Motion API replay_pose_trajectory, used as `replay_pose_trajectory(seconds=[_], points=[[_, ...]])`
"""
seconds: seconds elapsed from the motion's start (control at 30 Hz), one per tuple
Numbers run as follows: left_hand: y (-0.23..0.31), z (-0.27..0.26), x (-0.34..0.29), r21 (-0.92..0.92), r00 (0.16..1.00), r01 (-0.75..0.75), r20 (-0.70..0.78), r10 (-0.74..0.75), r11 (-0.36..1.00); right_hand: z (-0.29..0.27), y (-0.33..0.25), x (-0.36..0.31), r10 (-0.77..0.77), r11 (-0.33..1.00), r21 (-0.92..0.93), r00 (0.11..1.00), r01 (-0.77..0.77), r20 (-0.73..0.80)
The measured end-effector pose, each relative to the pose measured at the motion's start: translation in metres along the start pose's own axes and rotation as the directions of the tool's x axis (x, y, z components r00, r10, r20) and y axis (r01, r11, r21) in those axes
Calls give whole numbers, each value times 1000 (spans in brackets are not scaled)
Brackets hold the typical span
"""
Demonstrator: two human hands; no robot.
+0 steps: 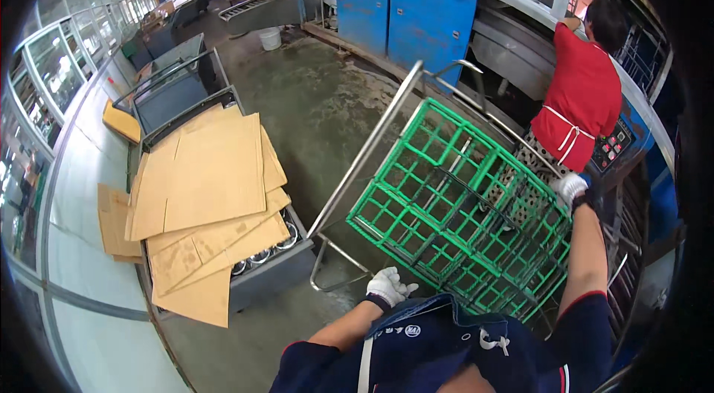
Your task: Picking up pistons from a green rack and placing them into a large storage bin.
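Note:
A wheeled-looking rack of bare metal tube point(366, 146) with green-coated wire grids point(446, 203) stands tilted across my view, right in front of me. My right hand point(570, 188), in a white knit glove, is closed around the rack's tube at its right side. Lower down, my left hand point(390, 287), gloved the same way, is curled at the near left end of the tube frame, beside the green grid's edge. Its fingers appear closed on the tube, though the contact is partly hidden.
A grey bin point(279, 278) of round metal parts, covered by cardboard sheets point(204, 177), stands left. Behind it are more grey bins point(175, 95). A co-worker in a red top point(576, 95) stands close beyond the rack, by blue cabinets point(424, 17). A white bucket point(270, 39) sits on the wet floor.

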State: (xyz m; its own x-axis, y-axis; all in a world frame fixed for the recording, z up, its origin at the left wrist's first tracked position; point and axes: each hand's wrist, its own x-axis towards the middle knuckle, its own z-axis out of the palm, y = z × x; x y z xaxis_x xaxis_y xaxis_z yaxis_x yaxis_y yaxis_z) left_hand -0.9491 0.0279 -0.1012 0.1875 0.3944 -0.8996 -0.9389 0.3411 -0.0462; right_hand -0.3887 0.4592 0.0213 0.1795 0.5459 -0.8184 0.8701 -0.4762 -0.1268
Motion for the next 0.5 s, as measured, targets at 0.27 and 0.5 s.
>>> replay_pose_trajectory(seconds=[0.27, 0.5], points=[[93, 9, 50, -66, 974, -205, 83, 210, 977, 85, -282, -16, -701, 334, -940, 685, 70, -198], [168, 54, 85, 460, 742, -640, 160, 651, 616, 49, -453, -34, -508, 620, -785, 761, -2, -403]])
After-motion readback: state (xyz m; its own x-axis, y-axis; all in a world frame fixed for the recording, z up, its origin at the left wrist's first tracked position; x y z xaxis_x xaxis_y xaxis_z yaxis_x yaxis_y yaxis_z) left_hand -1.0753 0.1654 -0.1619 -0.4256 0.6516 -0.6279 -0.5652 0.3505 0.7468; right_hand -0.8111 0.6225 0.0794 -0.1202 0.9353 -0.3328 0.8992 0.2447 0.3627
